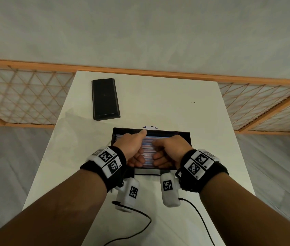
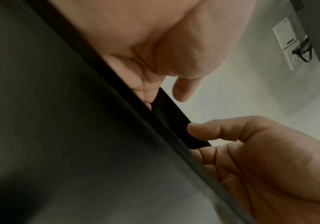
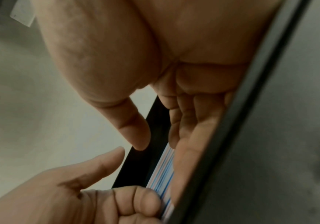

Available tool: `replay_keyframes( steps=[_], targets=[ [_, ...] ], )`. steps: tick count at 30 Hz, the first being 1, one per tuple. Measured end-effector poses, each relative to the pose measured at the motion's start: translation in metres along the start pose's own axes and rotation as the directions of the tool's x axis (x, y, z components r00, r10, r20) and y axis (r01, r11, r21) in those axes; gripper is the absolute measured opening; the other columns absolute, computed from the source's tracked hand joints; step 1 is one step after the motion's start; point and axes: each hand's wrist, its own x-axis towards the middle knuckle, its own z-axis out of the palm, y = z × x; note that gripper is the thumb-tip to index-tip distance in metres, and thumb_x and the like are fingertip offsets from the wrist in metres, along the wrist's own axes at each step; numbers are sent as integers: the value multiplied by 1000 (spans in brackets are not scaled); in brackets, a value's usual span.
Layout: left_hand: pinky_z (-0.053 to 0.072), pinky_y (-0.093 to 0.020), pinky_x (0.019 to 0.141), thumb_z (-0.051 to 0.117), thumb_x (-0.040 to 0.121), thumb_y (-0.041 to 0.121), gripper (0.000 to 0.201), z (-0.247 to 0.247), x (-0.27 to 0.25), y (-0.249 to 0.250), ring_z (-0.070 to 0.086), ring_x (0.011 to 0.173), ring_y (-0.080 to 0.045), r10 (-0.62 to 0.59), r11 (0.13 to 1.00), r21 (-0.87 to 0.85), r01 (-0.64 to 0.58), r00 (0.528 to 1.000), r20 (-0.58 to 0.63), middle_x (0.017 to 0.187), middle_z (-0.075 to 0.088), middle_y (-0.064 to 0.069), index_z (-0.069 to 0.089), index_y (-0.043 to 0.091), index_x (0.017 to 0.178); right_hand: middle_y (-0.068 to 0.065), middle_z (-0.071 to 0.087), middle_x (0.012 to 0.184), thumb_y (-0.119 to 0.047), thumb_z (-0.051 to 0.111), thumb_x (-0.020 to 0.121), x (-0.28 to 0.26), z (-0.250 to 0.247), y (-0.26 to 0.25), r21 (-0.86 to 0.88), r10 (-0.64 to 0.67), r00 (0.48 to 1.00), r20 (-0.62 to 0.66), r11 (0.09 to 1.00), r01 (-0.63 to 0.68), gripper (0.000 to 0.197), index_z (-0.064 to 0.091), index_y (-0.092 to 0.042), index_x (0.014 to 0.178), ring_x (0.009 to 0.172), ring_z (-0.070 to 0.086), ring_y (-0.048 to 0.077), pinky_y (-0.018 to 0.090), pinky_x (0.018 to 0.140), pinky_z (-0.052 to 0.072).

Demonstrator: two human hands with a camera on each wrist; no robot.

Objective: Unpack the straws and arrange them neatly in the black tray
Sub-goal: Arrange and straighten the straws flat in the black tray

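Here the long white rectangular table [image 1: 158,103] carries everything; taking as landmark the shallow black rectangular tray [image 1: 176,133] near the table's close edge, a narrow black rectangular box [image 1: 105,99] lies well beyond it and to the left, and a small blue-and-white object, mostly hidden, peeps out just behind its far rim. Inside the tray a layer of thin striped straws in white, blue and pink [image 1: 148,148] lies side by side, running along its length; no wrapper shows anywhere, so the unpacking looks done and the straws look already laid in; what seems left is only the evening-up of the row, which I judge to be the step in hand. The left hand [image 1: 133,150] reaches into the tray's left half with its fingers curled down onto the straws and its thumb stretched toward the far rim; the right hand [image 1: 167,151] mirrors it in the right half, fingers curled, thumb lying over the straws. From the right wrist the fingertips [image 3: 145,201] of the left hand press on the striped surface, while the right hand's fingers [image 3: 186,125] lie flatter upon it; neither hand is seen closing around a straw, so both bear down on the straws and lift none; the straws lie directly under both sets of fingers, between palms and tray floor.
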Motion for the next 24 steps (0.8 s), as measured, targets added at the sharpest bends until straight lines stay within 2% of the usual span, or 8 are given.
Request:
replay_keyframes(
  steps=[5, 7, 9, 11, 13, 15, 21, 24],
  targets=[
    [47, -25, 53, 35, 99, 67, 72, 1, 6, 0, 66, 51, -25, 7, 999, 46, -7, 1000, 4, 68, 75, -15, 67, 4, 84, 19, 72, 71, -26, 69, 87, 1, 0, -1, -16, 4, 1000, 8, 1000, -4, 30, 66, 3, 93, 60, 71, 33, 38, 60, 58],
    [52, -27, 60, 34, 100, 67, 76, 1, 6, -1, 68, 56, -28, 12, 999, 50, -12, 1000, 9, 72, 77, -18, 71, 1, 88, 19, 72, 71, -25, 69, 87, 1, 0, -1, -22, 6, 1000, 8, 1000, -6, 27, 66, 1, 91, 59, 70, 32, 37, 59, 57],
    [56, -33, 69, 33, 100, 67, 81, 1, 6, -1, 70, 62, -30, 17, 999, 46, -17, 1000, 16, 74, 77, -19, 73, -3, 93, 19, 72, 71, -21, 68, 86, 1, 0, -2, -14, 7, 1000, 6, 1000, -7, 27, 66, 5, 93, 58, 70, 32, 36, 58, 57],
    [57, -34, 73, 32, 100, 68, 84, 0, 6, -1, 71, 64, -31, 20, 999, 38, -21, 1000, 22, 75, 77, -20, 73, -5, 96, 18, 71, 70, -14, 65, 86, 2, 0, -4, 24, -2, 1000, -2, 1000, 2, 25, 66, 8, 98, 56, 68, 31, 33, 53, 54],
    [57, -34, 72, 31, 99, 69, 85, 0, 7, -2, 71, 65, -31, 19, 999, 37, -19, 1000, 25, 76, 77, -20, 73, -5, 96, 17, 70, 69, -9, 61, 86, 3, 0, -5, 76, -12, 1000, -17, 997, 13, 21, 65, 8, 98, 55, 68, 30, 30, 49, 52],
    [56, -32, 70, 31, 100, 69, 84, 0, 7, -1, 71, 65, -30, 15, 999, 44, -17, 1000, 27, 76, 77, -20, 72, -4, 93, 18, 70, 69, -6, 59, 85, 4, 0, -4, 115, -12, 999, -29, 993, 15, 19, 64, 9, 96, 58, 69, 31, 32, 50, 53],
    [53, -27, 59, 31, 100, 68, 82, 1, 6, 1, 71, 64, -30, 4, 998, 66, -6, 1000, 20, 78, 77, -21, 72, -2, 91, 20, 70, 72, -3, 58, 86, 7, 3, -3, 184, -21, 1000, -13, 983, 23, 13, 62, 8, 91, 65, 71, 34, 40, 63, 59],
    [52, -26, 56, 30, 100, 68, 81, 2, 5, 2, 71, 62, -28, 3, 995, 96, -4, 1000, 13, 77, 78, -20, 72, -1, 90, 21, 70, 72, -2, 58, 85, 10, 4, -3, 188, -27, 1000, -14, 982, 29, 12, 62, 8, 91, 66, 72, 35, 41, 65, 59]
  ],
)
